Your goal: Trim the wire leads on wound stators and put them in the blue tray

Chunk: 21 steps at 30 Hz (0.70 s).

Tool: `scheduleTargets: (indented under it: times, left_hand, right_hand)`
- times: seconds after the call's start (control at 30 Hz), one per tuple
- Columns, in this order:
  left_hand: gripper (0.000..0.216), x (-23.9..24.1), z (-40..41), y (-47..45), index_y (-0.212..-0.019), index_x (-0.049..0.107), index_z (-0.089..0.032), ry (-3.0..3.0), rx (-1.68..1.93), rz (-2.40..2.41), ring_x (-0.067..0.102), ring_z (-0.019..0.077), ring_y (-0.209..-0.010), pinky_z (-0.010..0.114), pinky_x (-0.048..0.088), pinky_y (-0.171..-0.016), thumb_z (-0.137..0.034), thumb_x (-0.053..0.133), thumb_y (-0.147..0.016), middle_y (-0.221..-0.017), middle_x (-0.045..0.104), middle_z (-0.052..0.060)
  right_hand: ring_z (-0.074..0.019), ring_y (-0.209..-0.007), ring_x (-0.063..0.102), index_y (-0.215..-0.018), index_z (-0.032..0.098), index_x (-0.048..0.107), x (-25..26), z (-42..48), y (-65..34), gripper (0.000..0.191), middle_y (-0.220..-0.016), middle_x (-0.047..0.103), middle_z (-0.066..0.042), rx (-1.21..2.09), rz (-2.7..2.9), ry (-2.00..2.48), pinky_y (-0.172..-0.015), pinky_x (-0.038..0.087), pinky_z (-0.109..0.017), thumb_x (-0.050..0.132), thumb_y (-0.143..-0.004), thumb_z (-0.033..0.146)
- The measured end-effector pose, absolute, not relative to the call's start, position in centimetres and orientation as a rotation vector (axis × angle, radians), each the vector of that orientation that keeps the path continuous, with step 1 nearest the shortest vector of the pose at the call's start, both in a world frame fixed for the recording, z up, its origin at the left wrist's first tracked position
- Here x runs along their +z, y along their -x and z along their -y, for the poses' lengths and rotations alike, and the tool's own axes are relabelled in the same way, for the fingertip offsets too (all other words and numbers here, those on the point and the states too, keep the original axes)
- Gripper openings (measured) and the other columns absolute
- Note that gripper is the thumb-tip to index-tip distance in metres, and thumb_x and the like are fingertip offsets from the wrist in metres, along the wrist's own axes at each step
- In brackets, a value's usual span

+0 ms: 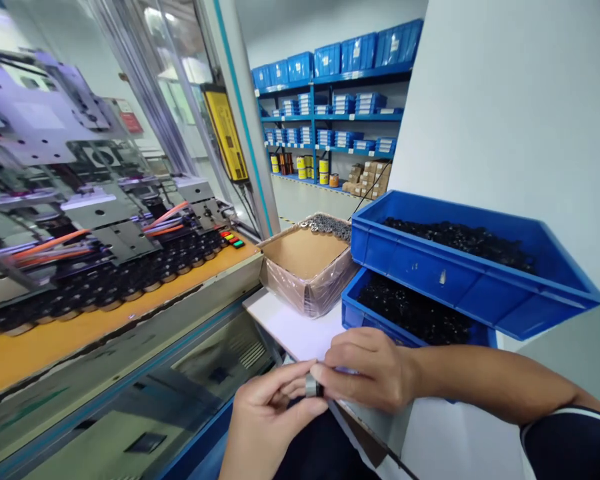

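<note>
So at the far left of the frame you've got one orange machine bed (pixel 240 255) carrying packed rows of round, black-topped metal parts (pixel 111 303); way too crowded and blurry for me to count. At its right end sit some small red, yellow and green blocks (pixel 233 240), count unclear too.

Your left hand (pixel 256 415), bottom centre, has thumb and fingertips closed around one short silver-grey cylinder with a black end (pixel 312 386). Looks like metal, so I'd guess it's small, light and stiff, maybe a bit slick on the smooth side. I'd hold it by that grey side wall and go easy on the black end, which could be the more delicate bit.

Behind it, mid-frame, there's one cardboard box in clear plastic (pixel 286 283), with grey ring-shaped pieces (pixel 327 224) along the far edge, too many to count.

Your right hand (pixel 370 370) is curled, thumb and fingertips pinching the cylinder's right end. Right of frame: two blue plastic bins, the upper (pixel 430 263) overhanging the lower (pixel 349 313), each with an uncountable heap of small black parts (pixel 455 240).
</note>
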<state>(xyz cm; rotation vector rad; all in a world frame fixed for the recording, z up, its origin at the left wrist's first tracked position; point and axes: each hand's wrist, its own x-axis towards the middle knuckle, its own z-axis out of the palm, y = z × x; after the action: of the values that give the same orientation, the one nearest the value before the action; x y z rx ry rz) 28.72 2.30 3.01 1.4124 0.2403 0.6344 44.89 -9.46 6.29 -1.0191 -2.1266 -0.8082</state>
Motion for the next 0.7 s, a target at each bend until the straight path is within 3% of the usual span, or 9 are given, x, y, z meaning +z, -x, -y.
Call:
scheduleTargets:
  times: [0.17,0.27,0.33,0.5,0.7]
  left_hand:
    - [0.033,0.7,-0.7,-29.5,-0.088,0.081,-0.021,-1.368,0.830,-0.372,0.077,0.0242,-0.071,0.028,0.065,-0.066,-0.027,0.091,-0.057,-0.081,0.081,0.006]
    - [0.037,0.2,-0.5,-29.8,-0.096,0.079,-0.025,-1.407,1.028,-0.333,0.077,0.0230,-0.077,0.027,0.064,-0.069,-0.030,0.090,-0.061,-0.090,0.081,0.005]
    - [0.034,0.4,-1.2,-29.8,-0.101,0.079,-0.028,-1.556,1.106,-0.163,0.076,0.0205,-0.077,0.024,0.063,-0.068,-0.027,0.086,-0.067,-0.092,0.080,0.004]
    - [0.034,0.7,-3.6,-29.1,-0.113,0.074,-0.024,-1.875,1.206,0.233,0.076,0.0184,-0.081,0.023,0.062,-0.072,-0.016,0.076,-0.079,-0.096,0.077,0.008]
    - [0.036,0.5,-5.3,-27.4,-0.107,0.071,-0.021,-2.064,1.208,0.205,0.078,0.0176,-0.083,0.017,0.061,-0.077,-0.008,0.078,-0.075,-0.096,0.080,0.005]
  right_hand:
    - [-0.0200,-0.073,0.060,-0.103,-0.003,0.063,6.2,9.3,-44.5,0.027,-0.079,0.062,-0.011,-0.914,2.088,1.037,-0.060,0.055,-0.031,0.041,-0.098,0.013]
    - [-0.0237,-0.087,0.063,-0.105,-0.004,0.061,6.0,9.5,-44.4,0.025,-0.089,0.064,-0.017,-0.822,2.019,1.040,-0.075,0.059,-0.035,0.040,-0.096,0.008]
    - [-0.0225,-0.091,0.063,-0.105,-0.002,0.060,6.0,9.7,-44.1,0.021,-0.092,0.064,-0.017,-0.672,1.987,1.055,-0.082,0.060,-0.035,0.044,-0.095,0.007]
    - [-0.0187,-0.084,0.062,-0.108,0.003,0.058,6.0,10.0,-42.9,0.019,-0.088,0.064,-0.014,-0.432,2.012,1.130,-0.076,0.060,-0.031,0.043,-0.098,0.009]
    - [-0.0259,-0.108,0.063,-0.120,0.007,0.060,10.6,10.6,-50.0,0.028,-0.114,0.065,-0.018,-0.792,2.166,1.467,-0.091,0.059,-0.039,0.057,-0.099,0.026]
